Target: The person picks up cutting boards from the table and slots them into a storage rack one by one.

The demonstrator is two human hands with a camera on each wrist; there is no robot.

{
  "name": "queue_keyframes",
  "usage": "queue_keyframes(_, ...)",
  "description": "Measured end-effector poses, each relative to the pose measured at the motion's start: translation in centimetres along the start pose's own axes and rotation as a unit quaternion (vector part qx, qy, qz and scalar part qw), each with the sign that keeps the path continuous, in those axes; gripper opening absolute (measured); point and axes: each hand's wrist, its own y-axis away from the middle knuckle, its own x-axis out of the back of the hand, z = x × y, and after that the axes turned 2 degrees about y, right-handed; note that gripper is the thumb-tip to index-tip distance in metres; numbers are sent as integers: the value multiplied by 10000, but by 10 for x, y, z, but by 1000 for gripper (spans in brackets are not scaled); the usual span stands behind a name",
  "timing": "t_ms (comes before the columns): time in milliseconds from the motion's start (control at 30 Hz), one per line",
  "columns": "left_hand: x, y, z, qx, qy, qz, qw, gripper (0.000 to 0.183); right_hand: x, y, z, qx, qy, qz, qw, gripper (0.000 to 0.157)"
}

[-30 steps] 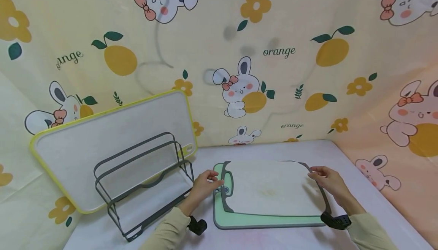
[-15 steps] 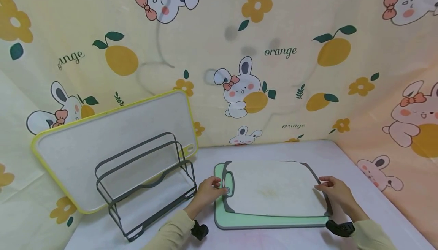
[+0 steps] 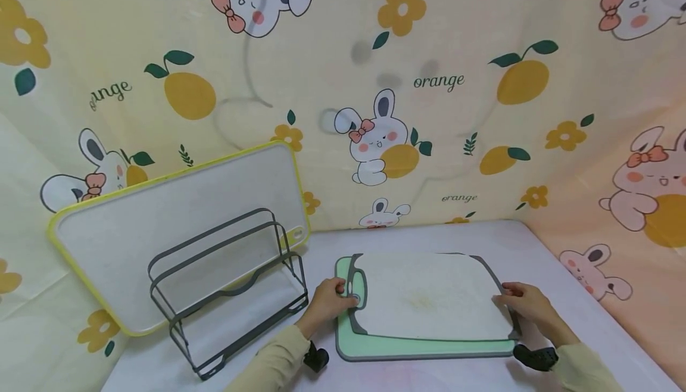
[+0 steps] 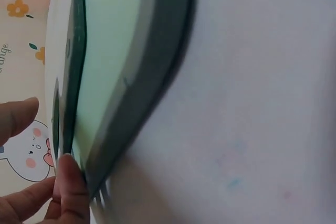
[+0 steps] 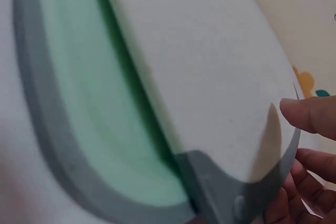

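A white cutting board (image 3: pixel 429 296) with grey ends lies over a larger green cutting board (image 3: pixel 418 349) with a grey rim. At the white board's left end is my left hand (image 3: pixel 329 302), its fingertips touching the edge by the handle slot. In the left wrist view the left thumb (image 4: pixel 21 116) stands apart from the board, above its face. My right hand (image 3: pixel 527 305) holds the white board's right end. There the thumb (image 5: pixel 304 115) lies over the top face and the other fingers (image 5: pixel 312 182) curl at the edge.
A dark wire rack (image 3: pixel 236 291) stands on the white table (image 3: pixel 418 237) to the left. Behind it a large white board with a yellow rim (image 3: pixel 161 225) leans against the patterned cloth backdrop (image 3: pixel 300 52).
Both hands have come slightly nearer to me along the white board's ends. The left has also shifted a little right. Boards and rack look unmoved.
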Motion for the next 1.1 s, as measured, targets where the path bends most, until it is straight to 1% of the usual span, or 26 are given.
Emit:
queue_keyframes(100,-1,-3,-1,14,5,-42,10000,56,1,-2,2,7,-47,-133,9999,74)
queue_keyframes(267,-4,-6,-4,72,-69,-82,9999,61,0,-4,2,1,-229,-168,9996,76)
queue_keyframes(367,-5,-8,-5,11,-72,-25,10000,59,-1,-4,1,84,-273,-163,9995,76)
queue_keyframes(467,-7,-8,-6,-27,-86,35,10000,56,-1,-3,0,256,-232,-131,9993,72)
queue_keyframes(600,-8,-6,-5,-12,-22,69,10000,57,-2,-2,1,434,-204,-121,9988,67)
queue_keyframes(700,-8,-5,-3,33,51,80,9999,57,-2,-1,3,449,-249,-139,9986,67)
queue_keyframes(833,-8,-4,-2,109,150,145,9997,57,-1,-1,6,495,-325,-134,9982,68)
queue_keyframes(1100,-8,-5,-4,40,505,393,9979,55,-2,0,13,491,-478,-34,9976,73)
